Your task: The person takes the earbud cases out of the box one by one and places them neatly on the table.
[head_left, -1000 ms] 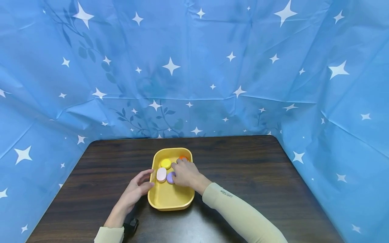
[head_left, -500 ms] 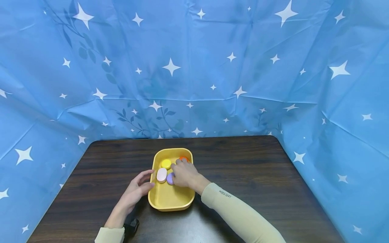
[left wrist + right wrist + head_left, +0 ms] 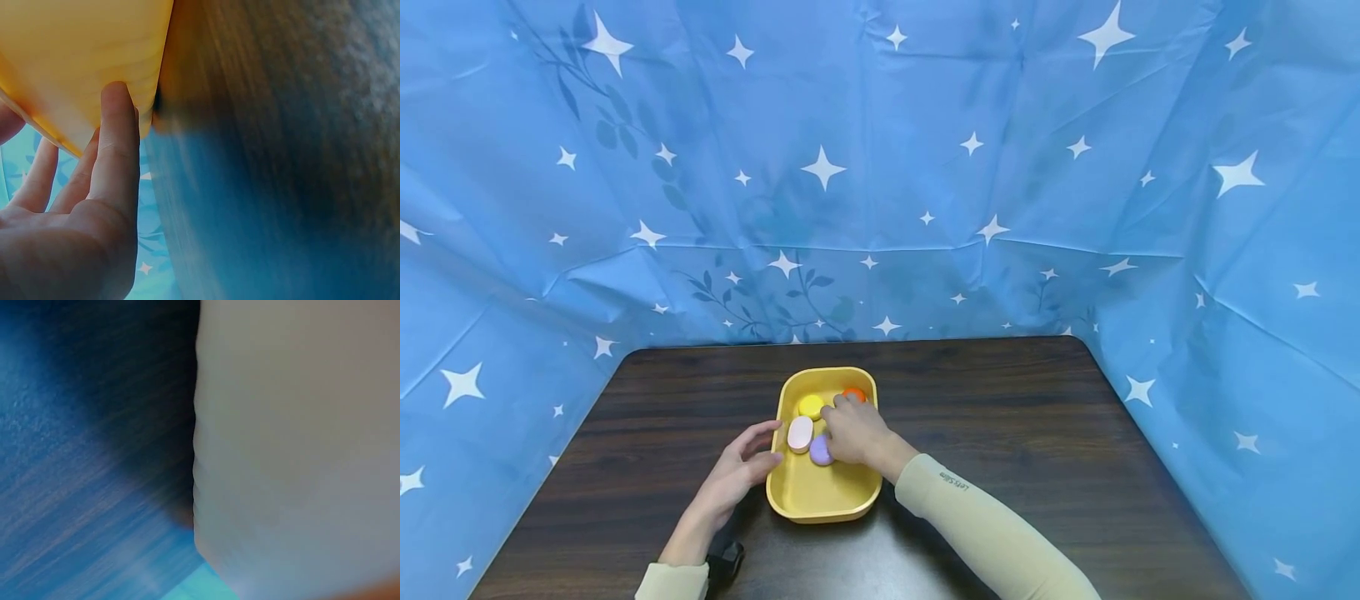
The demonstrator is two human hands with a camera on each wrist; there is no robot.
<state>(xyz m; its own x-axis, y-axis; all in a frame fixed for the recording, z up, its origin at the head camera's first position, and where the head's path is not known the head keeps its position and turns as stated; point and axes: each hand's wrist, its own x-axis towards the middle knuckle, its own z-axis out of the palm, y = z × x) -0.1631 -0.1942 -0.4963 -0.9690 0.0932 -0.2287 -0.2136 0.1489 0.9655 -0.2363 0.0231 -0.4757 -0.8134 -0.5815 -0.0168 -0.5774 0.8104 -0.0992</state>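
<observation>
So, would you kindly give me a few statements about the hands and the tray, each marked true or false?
1. The left hand is at the left side of the yellow tray. True.
2. Both hands are at that side. False: the right hand reaches in from the right.
3. In the head view, the pale pink piece is left of the purple piece. True.
4. The purple piece lies outside the tray. False: it is inside.

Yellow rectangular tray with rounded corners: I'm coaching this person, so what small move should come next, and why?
Perhaps raise the right hand slightly: it partly covers the rounded purple piece and orange piece, what it grips is unclear, and the left hand, at the left wall of the tray, could steady it.
</observation>
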